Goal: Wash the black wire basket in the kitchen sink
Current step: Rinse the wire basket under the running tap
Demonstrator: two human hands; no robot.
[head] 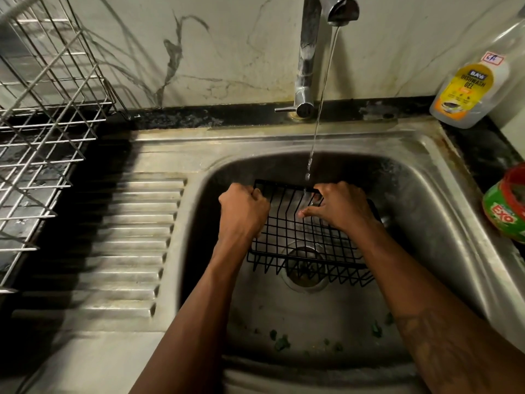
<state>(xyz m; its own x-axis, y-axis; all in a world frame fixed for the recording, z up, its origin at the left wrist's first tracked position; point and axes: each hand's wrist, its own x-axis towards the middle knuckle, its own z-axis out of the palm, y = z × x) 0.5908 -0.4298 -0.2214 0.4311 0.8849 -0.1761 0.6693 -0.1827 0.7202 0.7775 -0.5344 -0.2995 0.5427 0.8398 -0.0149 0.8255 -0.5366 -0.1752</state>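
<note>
The black wire basket [301,240] hangs tilted inside the steel sink [420,200], above the drain [305,273]. My left hand [241,211] is closed around its far left rim. My right hand [338,204] grips the far right rim, thumb lying across the wires. A thin stream of water [318,120] runs from the chrome tap [309,52] and lands on the basket just left of my right hand.
A silver wire dish rack [42,123] stands at the left beside the ribbed drainboard [127,237]. A dishwash gel bottle [468,89] and a green and red Exo tub [508,206] sit at the right. Green scraps [281,344] lie on the sink floor.
</note>
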